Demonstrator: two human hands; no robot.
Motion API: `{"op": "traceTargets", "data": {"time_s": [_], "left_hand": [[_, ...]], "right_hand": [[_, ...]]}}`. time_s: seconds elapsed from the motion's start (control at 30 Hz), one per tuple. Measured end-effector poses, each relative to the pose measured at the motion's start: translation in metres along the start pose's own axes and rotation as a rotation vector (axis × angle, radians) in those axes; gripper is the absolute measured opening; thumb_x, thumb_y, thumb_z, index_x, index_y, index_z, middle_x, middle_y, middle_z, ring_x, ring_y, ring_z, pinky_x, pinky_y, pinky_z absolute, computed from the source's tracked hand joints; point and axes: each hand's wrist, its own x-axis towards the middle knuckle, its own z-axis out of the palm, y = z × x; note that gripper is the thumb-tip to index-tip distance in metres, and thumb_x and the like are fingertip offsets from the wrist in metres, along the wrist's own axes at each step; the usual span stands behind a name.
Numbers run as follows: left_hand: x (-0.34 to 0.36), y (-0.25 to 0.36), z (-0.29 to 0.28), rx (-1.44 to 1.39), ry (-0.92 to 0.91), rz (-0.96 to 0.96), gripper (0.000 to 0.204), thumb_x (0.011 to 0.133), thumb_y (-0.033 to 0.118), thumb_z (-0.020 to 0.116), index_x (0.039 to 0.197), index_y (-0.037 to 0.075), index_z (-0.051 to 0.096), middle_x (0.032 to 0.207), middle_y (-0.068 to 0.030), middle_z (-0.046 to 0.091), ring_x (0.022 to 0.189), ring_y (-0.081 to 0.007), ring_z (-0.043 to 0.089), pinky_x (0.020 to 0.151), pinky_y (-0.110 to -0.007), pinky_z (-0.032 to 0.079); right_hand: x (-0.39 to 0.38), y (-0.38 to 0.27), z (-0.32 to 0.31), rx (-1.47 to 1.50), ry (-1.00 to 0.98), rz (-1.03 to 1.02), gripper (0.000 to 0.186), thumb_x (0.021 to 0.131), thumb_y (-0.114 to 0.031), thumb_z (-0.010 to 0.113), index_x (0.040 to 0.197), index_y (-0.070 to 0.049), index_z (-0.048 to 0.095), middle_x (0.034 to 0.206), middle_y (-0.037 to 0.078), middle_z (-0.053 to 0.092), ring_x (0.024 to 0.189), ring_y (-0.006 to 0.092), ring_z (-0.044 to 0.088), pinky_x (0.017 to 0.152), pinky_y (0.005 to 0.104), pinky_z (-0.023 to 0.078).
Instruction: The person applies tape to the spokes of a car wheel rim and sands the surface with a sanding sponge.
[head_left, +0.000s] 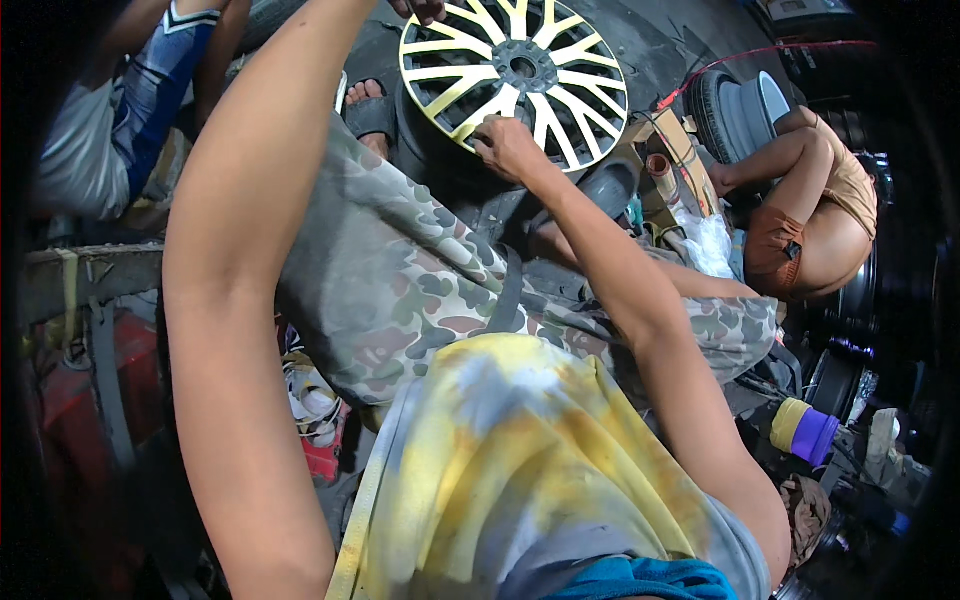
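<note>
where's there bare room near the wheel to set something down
The dark floor looks open between the yellow-and-black multi-spoke wheel and the red cable to its right. It is crowded lower right, where the brown cardboard box, whitish plastic bag and black rubber tyre sit close together.

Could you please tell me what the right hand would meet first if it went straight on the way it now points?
Most likely the pale yellow and black spoked wheel: the right hand is at its near edge, so a yellow spoke would come first, though touch and depth are unclear.
</note>
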Motion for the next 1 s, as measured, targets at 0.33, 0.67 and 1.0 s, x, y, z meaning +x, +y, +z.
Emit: {"op": "traceTargets", "data": {"time_s": [0.33,0.67,1.0], "left_hand": [[0.001,-0.006,0.005,0.008,-0.001,-0.050,0.032,0.096,0.028,0.064,0.106,0.000,0.074,0.089,-0.0087,0.075,0.078,-0.0218,0.071,0.068,-0.038,0.060],[0.006,-0.060,0.018,-0.027,0.025,-0.301,0.033,0.103,0.031,0.061,0.123,0.006,0.067,0.094,-0.0068,0.073,0.077,-0.0158,0.070,0.057,-0.032,0.053],[0.100,-0.161,0.121,0.059,0.423,-0.453,0.070,0.093,0.061,0.059,0.129,0.001,0.068,0.126,-0.0282,0.068,0.119,-0.0465,0.065,0.103,-0.050,0.051]], "right_hand": [[-0.001,-0.003,-0.017,0.422,0.178,0.199,0.022,0.093,-0.020,0.068,0.101,0.001,0.070,0.094,0.020,0.072,0.083,0.0343,0.073,0.077,0.0436,0.056],[-0.035,0.014,-0.013,0.274,0.146,0.094,0.018,0.085,-0.014,0.067,0.093,-0.001,0.074,0.092,0.027,0.066,0.089,0.0461,0.065,0.081,0.0506,0.054],[-0.029,-0.012,-0.019,0.216,0.048,0.011,0.015,0.088,-0.010,0.067,0.095,0.002,0.073,0.095,0.021,0.063,0.085,0.0419,0.067,0.079,0.0504,0.054]]}}
